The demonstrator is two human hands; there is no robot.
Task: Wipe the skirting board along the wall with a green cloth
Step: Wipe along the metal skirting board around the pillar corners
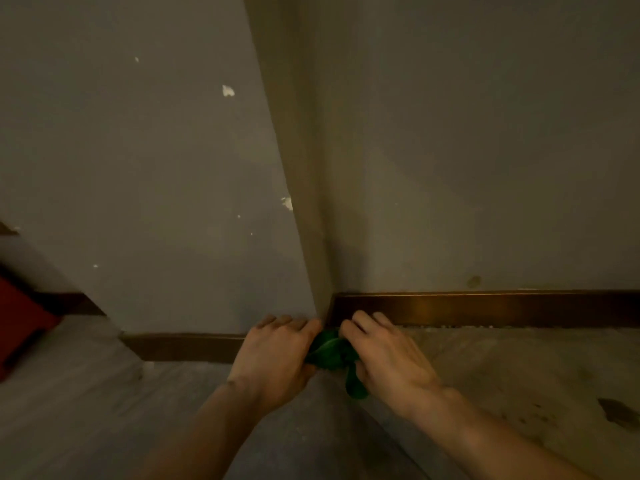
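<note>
A crumpled green cloth (334,355) is bunched between both of my hands, low at the foot of a projecting wall corner. My left hand (273,355) grips its left side and my right hand (388,358) covers its right side, fingers curled over it. A dark brown skirting board (502,308) runs along the right wall, starting just behind my right fingertips. Another stretch of skirting board (187,346) runs along the left wall up to my left hand. Most of the cloth is hidden by my hands.
The grey wall corner (311,237) juts out above my hands, with chipped paint spots. A red object (20,327) sits at the far left edge. The floor (519,375) is pale stone with a dark stain at the lower right.
</note>
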